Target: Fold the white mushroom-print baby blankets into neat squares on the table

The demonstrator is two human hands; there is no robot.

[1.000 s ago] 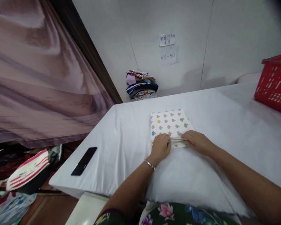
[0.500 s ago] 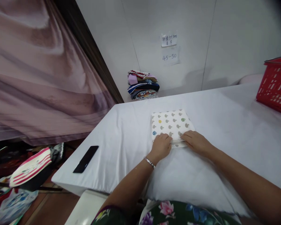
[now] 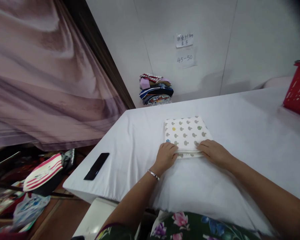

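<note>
A folded white cloth (image 3: 186,132) printed with small grey, yellow, blue and green mushrooms lies on the white-covered table (image 3: 252,133). My left hand (image 3: 166,156) grips its near left corner, fingers curled over the edge. A silver bracelet circles that wrist. My right hand (image 3: 212,151) rests on the near right corner, fingers bent over the folded layers. Both hands sit at the cloth's near edge, close together.
A black phone (image 3: 96,166) lies near the table's left edge. A stack of folded clothes (image 3: 156,89) sits at the far wall under two paper notes (image 3: 185,40). A red basket (image 3: 298,90) stands at the right. A purple curtain hangs left; clutter lies on the floor.
Both hands stay on the cloth's near edge. The camera has shifted a little, so everything sits slightly further right except the basket, now partly out of view.
</note>
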